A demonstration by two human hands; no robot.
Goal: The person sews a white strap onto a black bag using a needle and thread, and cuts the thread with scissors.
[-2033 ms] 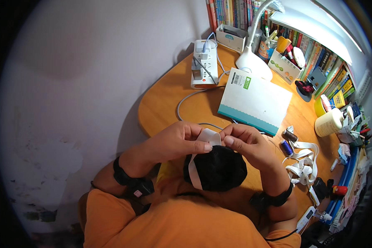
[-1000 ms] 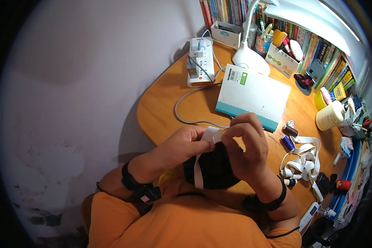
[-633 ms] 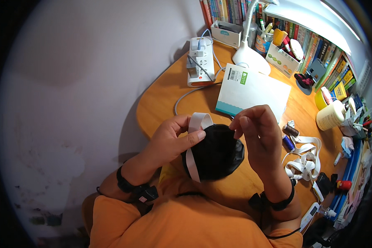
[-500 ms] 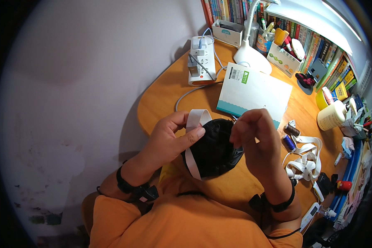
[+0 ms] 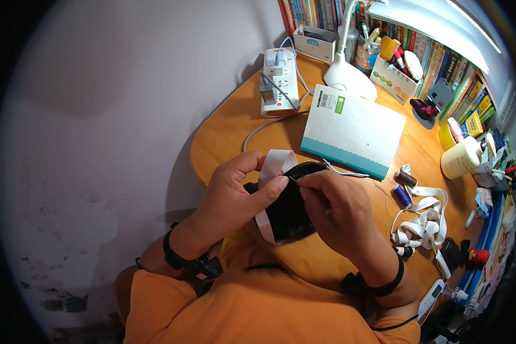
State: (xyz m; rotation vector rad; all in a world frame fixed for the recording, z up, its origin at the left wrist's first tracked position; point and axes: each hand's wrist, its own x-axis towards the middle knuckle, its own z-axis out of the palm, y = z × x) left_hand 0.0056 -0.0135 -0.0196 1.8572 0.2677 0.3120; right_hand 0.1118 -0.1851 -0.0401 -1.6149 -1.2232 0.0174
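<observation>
My left hand [image 5: 226,200] grips a white elastic band [image 5: 277,162] against a dark, rounded piece of black fabric [image 5: 286,212], its thumb pressed near the fabric's upper edge. Part of the band hangs down the fabric's left side. Just right of that thumb, my right hand [image 5: 341,209] pinches a thin needle [image 5: 292,179] at the fabric; any thread on it is too fine to make out. Both hands hold the work just above the desk's near edge.
On the wooden desk [image 5: 229,132] lie a white folder [image 5: 352,129], power strip [image 5: 280,86], spools [image 5: 402,195] and tangled white elastic [image 5: 427,223]. A lamp [image 5: 350,77], pump bottle [image 5: 460,159] and books [image 5: 458,86] line the back and right. A wall [image 5: 97,114] fills the left.
The fabric and band have shifted upward with my left hand. My right hand rose and curled above the fabric, and has now come down beside my left thumb, pinching the needle there.
</observation>
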